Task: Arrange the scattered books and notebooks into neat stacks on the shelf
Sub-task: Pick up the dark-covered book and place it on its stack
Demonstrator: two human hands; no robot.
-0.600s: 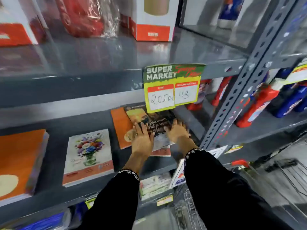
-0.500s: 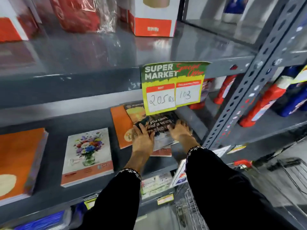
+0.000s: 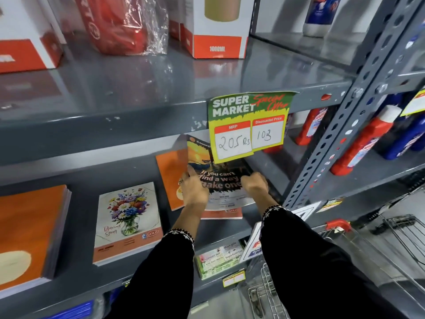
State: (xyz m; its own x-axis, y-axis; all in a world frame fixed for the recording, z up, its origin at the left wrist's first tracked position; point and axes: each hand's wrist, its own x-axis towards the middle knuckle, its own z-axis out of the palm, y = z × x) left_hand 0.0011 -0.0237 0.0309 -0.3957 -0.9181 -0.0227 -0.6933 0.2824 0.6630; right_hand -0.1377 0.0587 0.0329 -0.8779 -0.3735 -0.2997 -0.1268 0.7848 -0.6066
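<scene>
A dark notebook [image 3: 220, 178] with a sunset cover and white lettering lies on top of a pile on the grey shelf [image 3: 264, 162]. My left hand [image 3: 193, 188] grips its left edge and my right hand [image 3: 254, 185] holds its right side. Under it sit an orange notebook [image 3: 171, 178] and another with a red lower edge [image 3: 222, 215]. To the left lie a flower-vase notebook [image 3: 127, 223] and a thick stack of orange notebooks [image 3: 27, 229]. A price card hides the dark notebook's upper right corner.
A green and yellow price card [image 3: 248, 123] hangs from the upper shelf edge. Boxes [image 3: 217, 26] and a wrapped red item [image 3: 124, 24] stand above. Red and blue bottles [image 3: 363, 139] fill the right bay behind a perforated upright [image 3: 326, 148]. A wire trolley [image 3: 345, 256] stands at the lower right.
Both hands have turned the dark notebook from a slant to nearly square over the pile and slid it slightly back. The view has shifted a little closer.
</scene>
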